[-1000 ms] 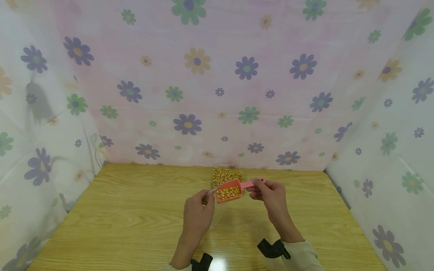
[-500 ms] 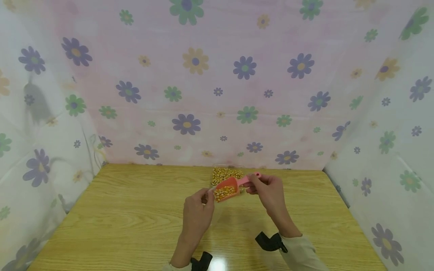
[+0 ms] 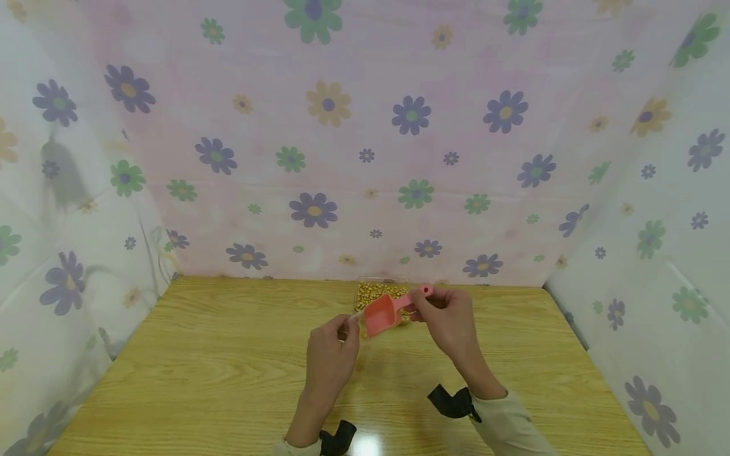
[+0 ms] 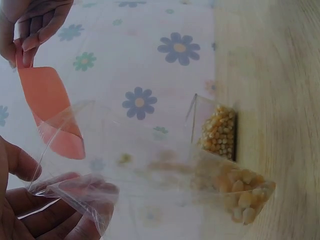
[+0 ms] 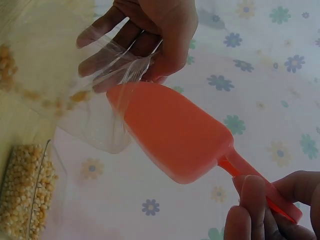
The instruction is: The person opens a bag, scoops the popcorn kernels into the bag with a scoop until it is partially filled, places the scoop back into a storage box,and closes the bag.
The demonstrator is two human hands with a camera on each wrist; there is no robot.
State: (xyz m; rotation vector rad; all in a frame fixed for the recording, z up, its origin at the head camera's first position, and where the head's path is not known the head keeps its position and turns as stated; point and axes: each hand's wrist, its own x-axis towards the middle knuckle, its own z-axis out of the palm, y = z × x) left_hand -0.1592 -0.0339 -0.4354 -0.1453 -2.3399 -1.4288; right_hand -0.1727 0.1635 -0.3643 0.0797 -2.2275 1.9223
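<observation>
Between thumb and fingers, my left hand (image 3: 331, 358) pinches the mouth of a clear plastic bag (image 4: 135, 145). Corn kernels (image 4: 244, 192) lie at the bag's bottom, and a blurred stream of kernels (image 5: 55, 104) shows inside it. My right hand (image 3: 448, 320) grips the handle of a pink-orange scoop (image 3: 381, 315), thumb and fingers around it. The scoop tilts down to the left, its tip inside the bag's mouth beside my left fingers. In the head view its bowl looks bare of kernels. The bag barely shows there because it is see-through.
Behind the scoop, near the table's back edge, stands a clear box (image 3: 383, 279) holding loose corn (image 3: 373, 291). A wood-grain table (image 3: 217, 367) spreads around both hands. Flowered cloth (image 3: 353, 177) hangs at the back and on both sides.
The scoop's handle has risen and its bowl has tipped left. Kernels that filled the bowl have slid out toward the bag. My right hand shifted slightly left and up; the left hand barely moved.
</observation>
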